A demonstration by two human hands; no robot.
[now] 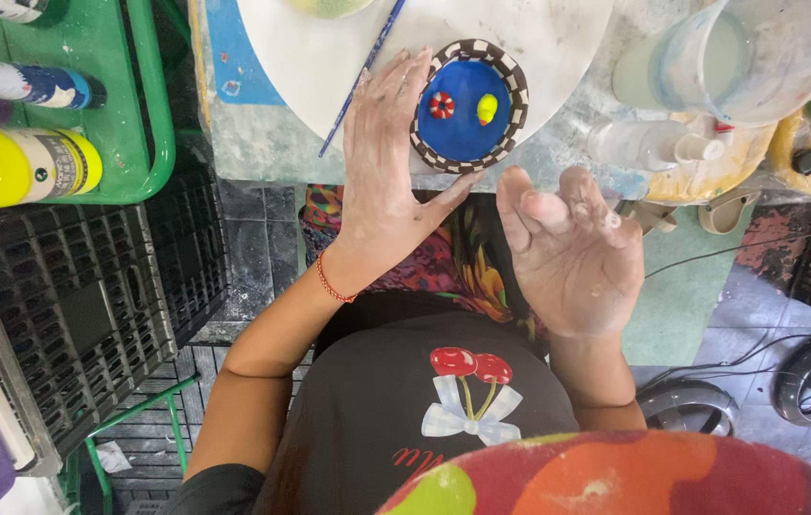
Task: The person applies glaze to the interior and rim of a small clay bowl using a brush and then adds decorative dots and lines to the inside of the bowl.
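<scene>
Here the small blue painted dish (469,107) with its checkered rim is steadied on the white round board (558,38), cupped from the left by the left hand (382,172), fingers pressed together; the right hand (572,253) is held nearer, palm up, fingers loosely curled, empty.

A small dish (469,105) is being kept on a round board (558,38), with a paintbrush (360,78) lying to its left and a plastic cup (739,52) standing to its right; bottles (38,164) are being held in a tray (153,114) far left.
</scene>
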